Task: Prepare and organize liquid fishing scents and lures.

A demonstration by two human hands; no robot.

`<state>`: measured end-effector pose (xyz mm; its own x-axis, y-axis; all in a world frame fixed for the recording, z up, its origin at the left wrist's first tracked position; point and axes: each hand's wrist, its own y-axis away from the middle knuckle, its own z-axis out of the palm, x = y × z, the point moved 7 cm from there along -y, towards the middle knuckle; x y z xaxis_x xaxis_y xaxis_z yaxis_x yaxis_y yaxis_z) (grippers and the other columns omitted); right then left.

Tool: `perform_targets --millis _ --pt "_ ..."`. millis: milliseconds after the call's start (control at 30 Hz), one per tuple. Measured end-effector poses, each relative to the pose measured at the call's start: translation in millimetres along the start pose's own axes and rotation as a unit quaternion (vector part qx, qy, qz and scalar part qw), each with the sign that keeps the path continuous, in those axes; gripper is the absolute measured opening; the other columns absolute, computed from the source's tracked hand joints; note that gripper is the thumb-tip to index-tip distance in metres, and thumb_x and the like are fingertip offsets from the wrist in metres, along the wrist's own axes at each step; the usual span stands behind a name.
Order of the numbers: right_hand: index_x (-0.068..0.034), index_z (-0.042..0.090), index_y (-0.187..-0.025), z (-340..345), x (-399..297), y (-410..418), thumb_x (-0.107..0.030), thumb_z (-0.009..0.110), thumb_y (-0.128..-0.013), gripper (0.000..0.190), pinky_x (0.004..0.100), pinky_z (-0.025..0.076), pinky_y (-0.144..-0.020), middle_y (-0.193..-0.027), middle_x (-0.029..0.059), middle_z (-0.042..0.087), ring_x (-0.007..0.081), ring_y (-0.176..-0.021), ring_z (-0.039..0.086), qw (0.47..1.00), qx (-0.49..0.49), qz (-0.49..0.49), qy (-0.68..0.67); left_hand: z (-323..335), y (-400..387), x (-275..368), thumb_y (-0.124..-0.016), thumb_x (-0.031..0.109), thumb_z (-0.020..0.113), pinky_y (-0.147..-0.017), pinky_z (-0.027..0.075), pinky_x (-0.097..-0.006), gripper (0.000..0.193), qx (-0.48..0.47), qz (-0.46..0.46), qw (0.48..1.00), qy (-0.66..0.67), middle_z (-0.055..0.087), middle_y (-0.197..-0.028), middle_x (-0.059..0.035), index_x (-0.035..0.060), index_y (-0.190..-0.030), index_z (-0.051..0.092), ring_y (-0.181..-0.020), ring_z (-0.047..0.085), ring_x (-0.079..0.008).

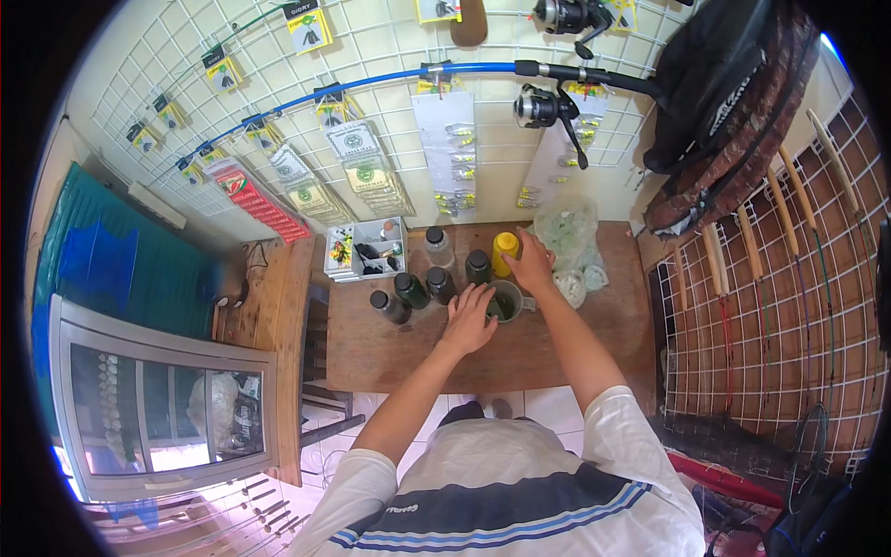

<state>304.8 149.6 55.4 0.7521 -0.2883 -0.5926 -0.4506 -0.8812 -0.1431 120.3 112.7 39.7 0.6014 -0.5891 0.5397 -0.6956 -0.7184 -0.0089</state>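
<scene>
My left hand (470,322) lies at the left side of a clear cup with a handle (516,299), which has dark green contents. Its fingers are spread, and the thumb is by the rim; whether it touches the cup is hard to tell. My right hand (534,263) is against the right side of a yellow bottle (505,252), its thumb in front. The far fingers are partly hidden, so the grip is unclear. Left of the cup stand several black-capped bottles, including a dark one (478,264), a green one (411,289) and a clear one (438,244).
A white compartment box (367,250) with small items sits at the wooden table's (404,358) back left. Plastic bags (567,226) and a white container (571,287) lie at the right. Behind, a wire grid holds a blue fishing rod (390,80), reels (546,108) and packets.
</scene>
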Motion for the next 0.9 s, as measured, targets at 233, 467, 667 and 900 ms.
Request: perform_targets --millis 233,467,667,900 --pt "-0.013 0.056 -0.128 8 1 -9 -0.034 0.073 -0.081 0.054 0.0556 0.03 -0.101 -0.124 0.0085 0.058 0.0278 -0.116 0.055 0.999 -0.043 0.015 0.014 -4 -7 -3 -0.087 0.023 0.062 -0.11 0.022 -0.0573 0.061 -0.005 0.022 0.999 0.027 0.037 -0.148 -0.0138 0.0105 -0.142 0.039 -0.141 0.028 -0.0321" --pt "-0.009 0.062 -0.12 -52 -2 14 -0.031 0.075 -0.08 0.048 0.0432 0.032 -0.099 -0.113 0.0097 0.062 0.0256 -0.11 0.058 0.992 0.09 -0.046 -0.081 2 -11 -11 -0.087 0.025 0.063 -0.11 0.024 -0.0529 0.062 0.004 0.001 0.996 0.085 0.042 -0.145 -0.0161 0.0103 -0.143 0.039 -0.138 0.034 -0.0343" --pt "-0.003 0.064 -0.111 -94 -34 27 -0.018 0.079 -0.075 0.042 0.0381 0.048 -0.085 -0.105 0.0114 0.064 0.0274 -0.094 0.063 0.979 0.052 -0.085 -0.18 -15 -11 10 -0.082 0.022 0.07 -0.109 0.028 -0.0491 0.07 0.07 0.01 0.988 0.135 0.044 -0.141 -0.0182 0.0081 -0.142 0.038 -0.134 0.039 -0.0345" --pt "-0.003 0.064 -0.111 -76 -69 43 -0.012 0.081 -0.073 0.043 0.0324 0.05 -0.077 -0.102 0.0101 0.063 0.0225 -0.087 0.062 0.955 -0.047 -0.187 -0.225 -55 -1 21 -0.074 0.025 0.081 -0.105 0.031 -0.0456 0.078 0.188 0.002 0.969 0.16 0.05 -0.136 -0.015 0.008 -0.14 0.042 -0.128 0.045 -0.0329"
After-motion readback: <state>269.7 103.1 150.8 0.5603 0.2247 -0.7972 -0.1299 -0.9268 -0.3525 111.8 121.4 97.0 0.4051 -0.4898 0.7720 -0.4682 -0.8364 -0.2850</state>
